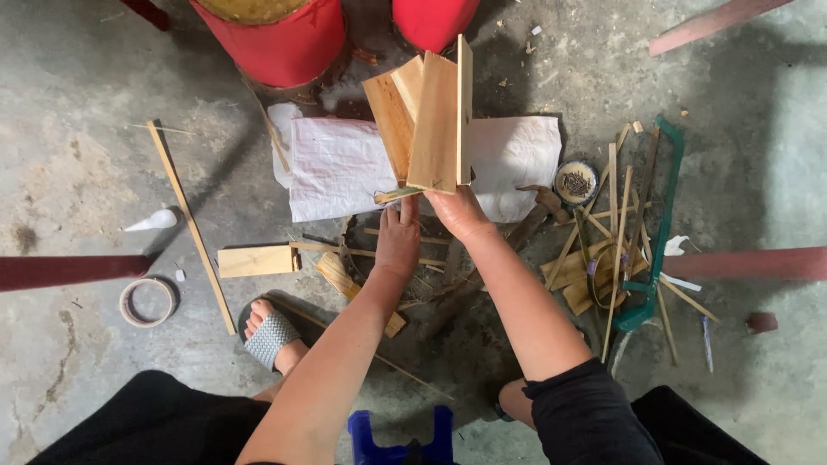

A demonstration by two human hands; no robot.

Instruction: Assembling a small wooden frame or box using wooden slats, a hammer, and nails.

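Wooden boards (431, 120) bundled upright above the white sack (340, 168) | we pinch them at the base, right hand (458, 211) fingers closed underneath, left hand (398, 241) fingers steadying a thin strip (398, 195) | floor (77, 172) littered with offcuts.

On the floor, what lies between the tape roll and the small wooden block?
In the head view, a long thin wooden strip crosses the floor between the tape roll and the wooden block.
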